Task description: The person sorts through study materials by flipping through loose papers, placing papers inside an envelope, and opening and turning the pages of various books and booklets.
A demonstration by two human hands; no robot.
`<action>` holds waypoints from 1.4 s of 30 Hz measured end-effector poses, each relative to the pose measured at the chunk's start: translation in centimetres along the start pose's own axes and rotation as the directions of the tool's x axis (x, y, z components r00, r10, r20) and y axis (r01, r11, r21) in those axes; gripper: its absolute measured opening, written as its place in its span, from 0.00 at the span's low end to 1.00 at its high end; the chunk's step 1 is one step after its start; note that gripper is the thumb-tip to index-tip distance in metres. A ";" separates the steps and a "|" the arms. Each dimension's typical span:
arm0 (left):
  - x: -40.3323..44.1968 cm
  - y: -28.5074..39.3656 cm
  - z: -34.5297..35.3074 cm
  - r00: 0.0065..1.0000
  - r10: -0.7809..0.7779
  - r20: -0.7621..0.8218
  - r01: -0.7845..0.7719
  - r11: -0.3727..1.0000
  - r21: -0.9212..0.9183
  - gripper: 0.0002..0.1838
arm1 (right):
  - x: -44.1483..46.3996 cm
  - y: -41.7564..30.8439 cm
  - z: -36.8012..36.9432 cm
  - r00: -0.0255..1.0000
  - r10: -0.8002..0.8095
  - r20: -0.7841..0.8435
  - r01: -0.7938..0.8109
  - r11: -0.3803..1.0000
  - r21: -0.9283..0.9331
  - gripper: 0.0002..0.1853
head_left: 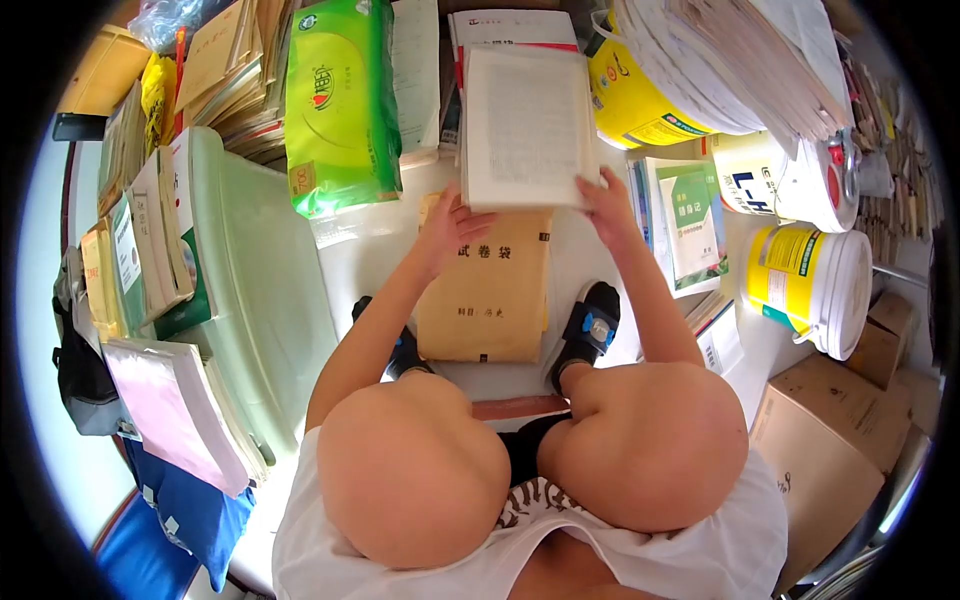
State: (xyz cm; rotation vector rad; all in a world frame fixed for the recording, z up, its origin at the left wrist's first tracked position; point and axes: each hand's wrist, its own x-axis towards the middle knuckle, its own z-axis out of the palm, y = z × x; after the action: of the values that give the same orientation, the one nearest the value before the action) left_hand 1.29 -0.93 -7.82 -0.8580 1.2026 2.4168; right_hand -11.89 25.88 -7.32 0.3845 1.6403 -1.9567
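Observation:
A thick stack of printed paper (pixel 525 125) lies at the top centre, over a white and red book (pixel 515 28). My right hand (pixel 608 208) grips the stack's lower right corner, where the edge looks slightly blurred. Near the lower left corner is my left hand (pixel 452 232), its fingers stretched out and apart; whether they touch the paper, I cannot tell. Below the stack, a brown paper envelope (pixel 480 315) with Chinese print lies flat on the floor between my feet, its top covered by the stack and partly by my left hand.
A green tissue pack (pixel 340 105) and piled papers stand at the upper left, beside a pale green plastic bin (pixel 265 290). To the right are yellow and white buckets (pixel 800 280), booklets (pixel 690 215) and a cardboard box (pixel 830 430). A pink-covered paper stack (pixel 175 410) sits at left.

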 end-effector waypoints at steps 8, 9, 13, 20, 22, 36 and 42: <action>0.6 2.0 3.2 0.995 0.028 0.099 -0.039 0.993 0.112 0.29 | -5.4 2.1 -1.8 0.979 0.138 0.150 -0.127 0.989 -0.082 0.35; 0.7 1.5 3.1 0.995 0.024 0.101 -0.036 0.993 0.114 0.29 | -5.3 2.3 -2.0 0.980 0.138 0.146 -0.127 0.989 -0.080 0.35; -0.7 -1.2 2.4 0.977 0.205 0.063 -0.214 0.946 0.243 0.27 | -4.8 2.8 -2.1 0.966 -0.019 0.258 0.038 0.997 -0.072 0.28; -3.4 -8.2 -4.4 0.995 0.095 0.020 -0.090 0.821 0.563 0.22 | -9.6 3.2 1.2 0.958 -0.199 0.206 0.238 0.953 -0.187 0.18; -2.3 -6.9 -3.6 0.942 0.235 0.240 -0.328 0.799 0.504 0.20 | -9.8 5.5 1.5 0.942 -0.234 0.242 0.273 0.951 -0.142 0.16; -6.2 -6.3 -3.6 0.881 0.386 0.275 -0.458 0.546 0.702 0.20 | -9.9 6.0 -0.2 0.936 -0.145 0.320 0.225 0.947 -0.229 0.23; -7.3 0.8 2.6 0.948 0.060 0.312 -0.307 0.429 0.850 0.20 | -9.6 1.9 -3.5 0.958 -0.135 0.252 0.221 0.910 -0.351 0.23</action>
State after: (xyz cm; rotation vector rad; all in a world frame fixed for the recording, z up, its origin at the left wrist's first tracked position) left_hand 5.53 0.55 -1.50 -0.0668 2.2044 1.4718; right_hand -3.50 31.24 -4.36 -0.1366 1.8992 -1.6783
